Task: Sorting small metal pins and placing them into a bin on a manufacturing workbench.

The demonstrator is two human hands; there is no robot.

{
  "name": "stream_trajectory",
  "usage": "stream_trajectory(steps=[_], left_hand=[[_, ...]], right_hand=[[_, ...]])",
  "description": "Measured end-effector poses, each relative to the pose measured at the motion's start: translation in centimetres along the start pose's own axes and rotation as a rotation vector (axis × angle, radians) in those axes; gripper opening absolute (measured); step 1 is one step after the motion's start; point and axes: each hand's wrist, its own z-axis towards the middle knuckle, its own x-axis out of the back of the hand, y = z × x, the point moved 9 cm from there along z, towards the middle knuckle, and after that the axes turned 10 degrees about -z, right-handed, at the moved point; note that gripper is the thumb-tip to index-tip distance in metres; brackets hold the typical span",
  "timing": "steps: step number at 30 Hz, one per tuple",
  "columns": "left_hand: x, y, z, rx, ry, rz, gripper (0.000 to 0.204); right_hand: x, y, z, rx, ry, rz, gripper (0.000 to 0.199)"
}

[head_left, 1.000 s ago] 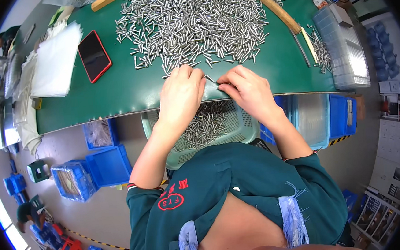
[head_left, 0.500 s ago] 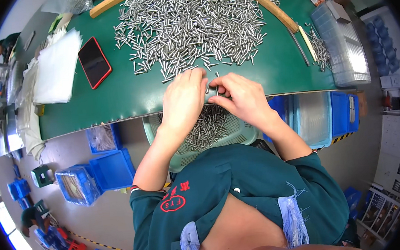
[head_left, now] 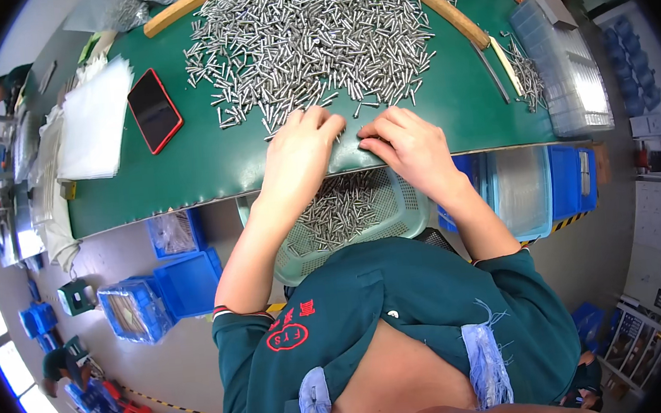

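A wide pile of small silver screws (head_left: 310, 45) is spread over the green tabletop (head_left: 210, 158). At the pile's near edge, my left hand (head_left: 299, 151) is closed, its fingers curled, and a screw (head_left: 339, 137) shows by its fingertips. To its right, my right hand (head_left: 411, 150) has thumb and fingers pressed together; whatever lies between them is hidden. One loose screw (head_left: 357, 112) rests between the hands and the pile. Below the table edge, under my hands, a pale green perforated basket (head_left: 405, 220) holds many more screws (head_left: 339, 213).
Curved wooden strips (head_left: 439, 8) border the pile. A red-edged phone (head_left: 155, 111) and white sheets (head_left: 96, 120) lie to the left. Clear plastic boxes (head_left: 564, 68) stand right, beside a smaller heap of metal pieces (head_left: 523, 71). Blue bins (head_left: 188, 276) sit below the table.
My hands have moved slightly apart, the right one shifting right. The screws visible between my fingers earlier at the right hand no longer show there.
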Motion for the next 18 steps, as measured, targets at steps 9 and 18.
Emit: stream_trajectory(steps=[9, 18], left_hand=[[0.6, 0.6, -1.7, -0.022, -0.039, -0.076, 0.016], [2.1, 0.0, -3.1, 0.046, -0.005, 0.027, 0.010]], right_hand=[[-0.9, -1.3, 1.2, 0.124, -0.105, 0.098, 0.020], [-1.7, -2.3, 1.2, 0.186, -0.080, 0.056, 0.024]])
